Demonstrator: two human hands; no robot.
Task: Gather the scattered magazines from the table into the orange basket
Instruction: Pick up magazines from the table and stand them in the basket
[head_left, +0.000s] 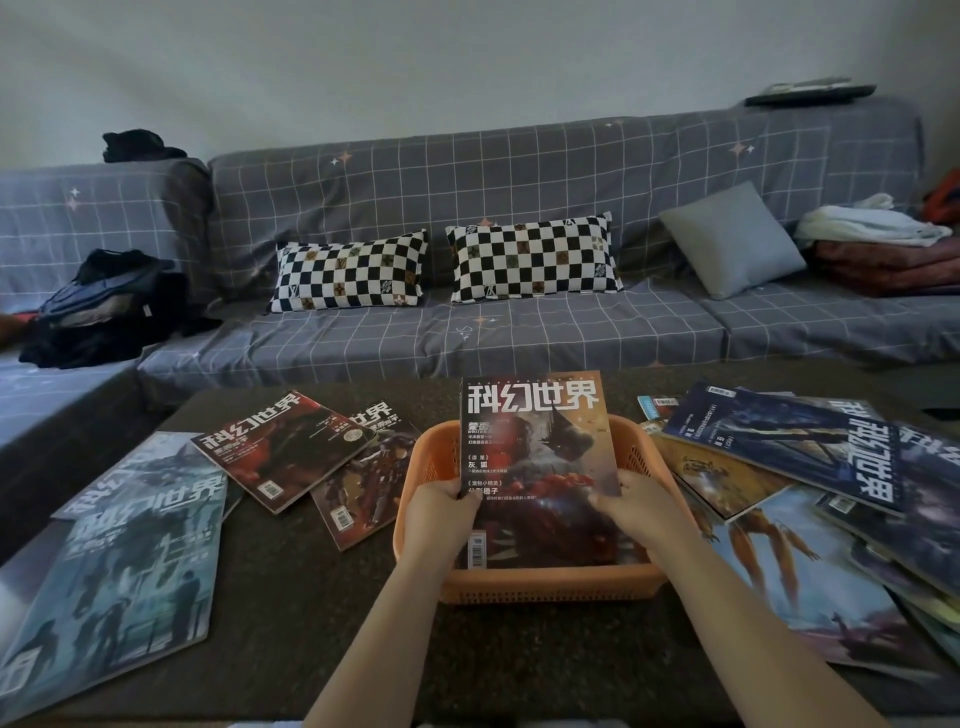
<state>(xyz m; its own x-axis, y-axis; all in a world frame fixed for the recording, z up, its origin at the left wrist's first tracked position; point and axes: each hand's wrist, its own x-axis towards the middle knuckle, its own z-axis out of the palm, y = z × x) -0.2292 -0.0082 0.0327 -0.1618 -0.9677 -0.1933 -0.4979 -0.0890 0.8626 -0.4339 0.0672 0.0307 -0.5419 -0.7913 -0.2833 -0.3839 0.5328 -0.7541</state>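
An orange basket (550, 584) stands at the middle of the dark table (291, 587). A red-covered magazine (535, 447) leans tilted in it, its top edge above the far rim. My left hand (441, 512) grips its left edge and my right hand (636, 506) grips its right edge. Left of the basket lie a red magazine (283, 449), a dark one (363, 483) partly under it, and a large blue-grey one (119, 571). Several magazines overlap on the right, among them a dark blue one (789, 447) and a light blue one (810, 587).
A grey checked sofa (467, 332) runs behind the table, with two chequered pillows (348, 270), a grey cushion (732, 241), dark clothes (104, 312) at the left and folded laundry (872, 228) at the right. The table's near edge is at the frame's bottom.
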